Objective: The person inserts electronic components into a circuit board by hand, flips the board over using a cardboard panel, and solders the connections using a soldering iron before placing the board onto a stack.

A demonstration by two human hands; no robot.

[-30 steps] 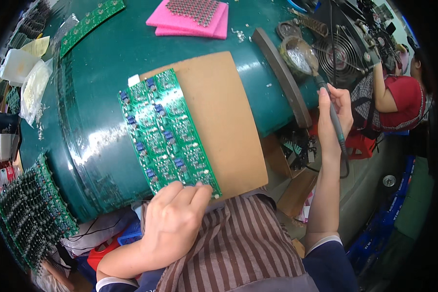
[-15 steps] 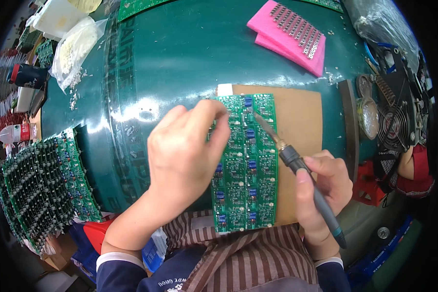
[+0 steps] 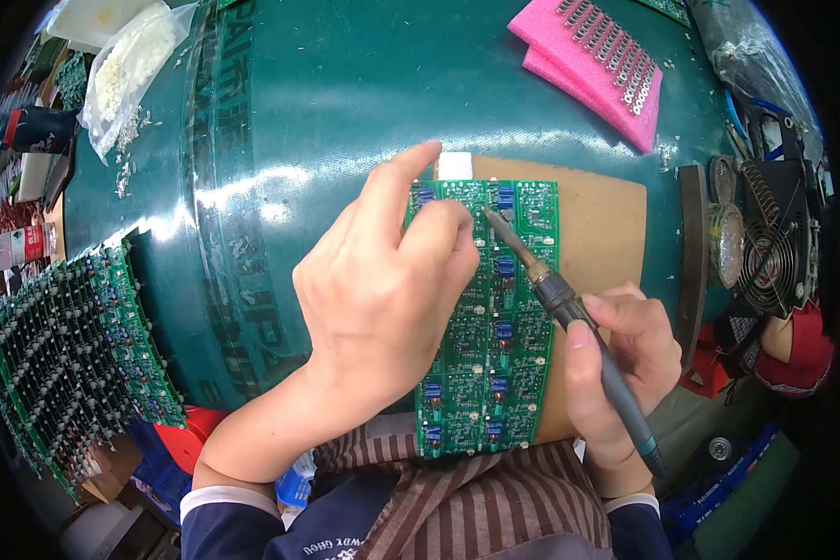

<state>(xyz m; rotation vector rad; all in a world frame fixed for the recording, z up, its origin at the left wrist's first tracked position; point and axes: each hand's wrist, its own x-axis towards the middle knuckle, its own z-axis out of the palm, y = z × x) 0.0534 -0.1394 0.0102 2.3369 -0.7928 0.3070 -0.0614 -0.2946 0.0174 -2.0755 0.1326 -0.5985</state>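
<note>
Green mat (image 3: 327,112) covers bench; pink foam (image 3: 588,61), fan (image 3: 775,252) at edge.

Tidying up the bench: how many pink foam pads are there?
2: both stacked at the top right of the table, upper pad holding small parts, lower pad showing beneath it.

Bare green tabletop (image 3: 345,112) lies open above and left of the circuit board panel (image 3: 490,327). Obstacles: stacked circuit boards (image 3: 65,355) at the left edge, pink foam pads (image 3: 588,61) upper right, small fan (image 3: 765,266) and solder stand (image 3: 723,233) at right.
</note>
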